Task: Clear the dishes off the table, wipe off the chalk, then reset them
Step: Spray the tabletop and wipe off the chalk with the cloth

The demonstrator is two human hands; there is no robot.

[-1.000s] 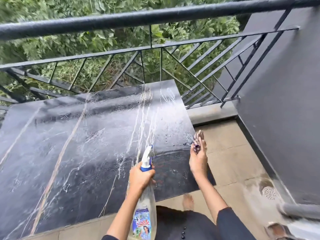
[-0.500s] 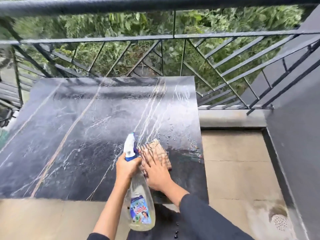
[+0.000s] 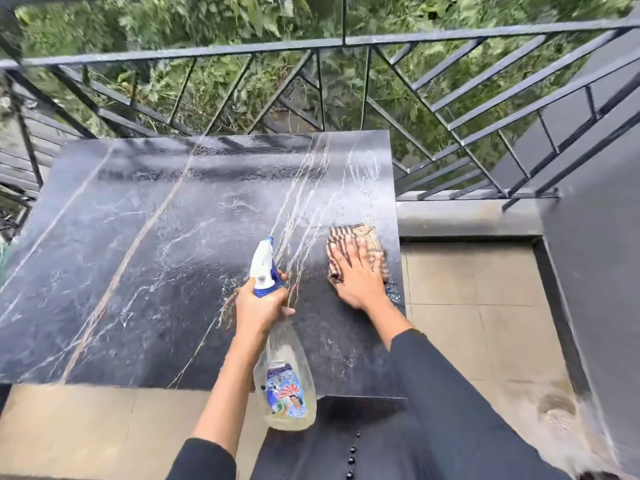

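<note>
A black metal railing with slanted bars [image 3: 311, 46] ran across the far side of my view, with green foliage [image 3: 173, 22] thick behind it. The square black marble-look tabletop [image 3: 138, 237] stood right up against the railing. To the right I had a beige tiled floor [image 3: 485, 306], a dark grey wall [image 3: 595, 271] and a round floor drain [image 3: 557, 410] near the wall's foot.

The left hand [image 3: 259, 306] was wrapped tight around the neck of a clear plastic spray bottle with a white-and-blue trigger head [image 3: 287, 386]. Its nozzle pointed out over the table and its body hung in front of the near edge. Pale yellowish liquid sat in its lower part behind a colourful label.

The right hand [image 3: 360, 282] lay flat with straight, spread fingers, pressing a brown-and-cream striped cloth [image 3: 349, 233] onto the tabletop close to its right edge, just beside the nozzle. The tabletop shone wet, with pale streaks and droplets over its right half and thin white and tan veins running through it. I could not tell chalk from water in those streaks
</note>
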